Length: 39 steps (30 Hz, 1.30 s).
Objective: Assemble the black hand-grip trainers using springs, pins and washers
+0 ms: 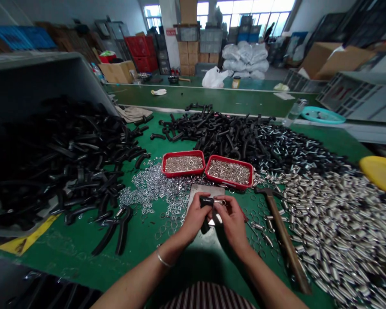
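Observation:
My left hand (193, 219) is closed around a black plastic handle (206, 201) with pale lettering. A short coiled metal spring (218, 201) juts from the handle's right end. The fingers of my right hand (234, 222) pinch the spring at its far end; its tip is partly hidden. Both hands are above a small metal plate (197, 189) on the green table. Just beyond are two red trays, the left tray (183, 174) with tiny metal pieces and a ring on top, the right tray (229, 185) with small pins.
A hammer (285, 236) lies right of my hands, beside a large heap of metal cylinders (334, 227). Loose nuts (154, 184) spread to the left. Black handles (225, 133) pile up behind the trays and spill from a grey crate (93, 81). A joined black pair (120, 229) lies front left.

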Motion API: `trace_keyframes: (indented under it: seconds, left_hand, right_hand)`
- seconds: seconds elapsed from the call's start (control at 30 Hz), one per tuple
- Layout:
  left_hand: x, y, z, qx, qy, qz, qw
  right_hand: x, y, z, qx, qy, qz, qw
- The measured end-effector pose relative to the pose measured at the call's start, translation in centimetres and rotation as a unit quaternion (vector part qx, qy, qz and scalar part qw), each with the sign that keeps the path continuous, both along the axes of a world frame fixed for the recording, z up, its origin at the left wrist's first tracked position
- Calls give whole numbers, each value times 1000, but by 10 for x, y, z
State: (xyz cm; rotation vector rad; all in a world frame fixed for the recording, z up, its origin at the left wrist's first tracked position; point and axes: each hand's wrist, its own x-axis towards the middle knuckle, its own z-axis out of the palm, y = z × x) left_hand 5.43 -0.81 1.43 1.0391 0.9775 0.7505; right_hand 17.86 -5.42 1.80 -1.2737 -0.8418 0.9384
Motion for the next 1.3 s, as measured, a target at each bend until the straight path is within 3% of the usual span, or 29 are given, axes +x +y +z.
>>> trace_keyframes:
  seconds: [0.13, 0.23, 0.33, 0.43, 0.47, 0.5, 0.6, 0.63, 0.7, 0.8, 0.87, 0.93, 1.0, 1.03, 1.1, 1.17, 1.3]
  left_hand:
    - [-18, -6, 6, -44, -54, -231, 971]
    - [-33, -9, 15, -91, -139, -301, 939]
    - [-43, -13, 18, -147, -210, -233, 938]
    - [-56, -16, 14, -149, -205, -53, 966]
    - [-63, -16, 14, -131, -198, 8, 971]
    - [-73, -14, 15, -106, -189, 61, 974]
    - [-111, -2, 20, -22, -119, 133, 984]
    - [-125, 4, 22, -3, -83, 130, 988]
    - [-146, 15, 23, 22, -14, 114, 993]
    - [-155, 26, 16, 58, 51, 122, 989]
    - [-144, 31, 12, 95, 73, 150, 981]
    - [-125, 35, 11, 129, 82, 163, 975]
    - [-104, 39, 13, 163, 70, 154, 972]
    - [-93, 41, 15, 182, 62, 142, 971]
    - [-73, 45, 17, 220, 60, 115, 967]
    - [-55, 46, 18, 253, 82, 90, 960]
    - [-31, 44, 17, 284, 138, 64, 947]
  right_hand:
    - [16, 2, 0, -10, -6, 97, 995]
    - [20, 5, 5, -54, 44, 176, 982]
    - [8, 21, 7, -87, 23, 262, 961]
    - [-16, 50, 3, -7, -170, 277, 946]
    - [-25, 61, 1, 34, -270, 278, 921]
    - [-33, 71, -2, 67, -375, 288, 879]
    - [-56, 93, -9, 103, -612, 329, 712]
    - [-62, 97, -10, 102, -647, 334, 678]
    - [-68, 103, -12, 100, -668, 332, 658]
    - [-67, 106, -12, 94, -663, 318, 671]
    - [-60, 103, -8, 85, -639, 292, 706]
    - [-52, 95, -4, 64, -533, 243, 808]
    - [-44, 82, 2, 21, -310, 197, 930]
    - [-40, 75, 4, -5, -175, 188, 967]
    - [-33, 63, 6, -54, 57, 195, 978]
    - [-27, 54, 5, -91, 201, 208, 953]
    - [-14, 47, -2, -130, 292, 223, 921]
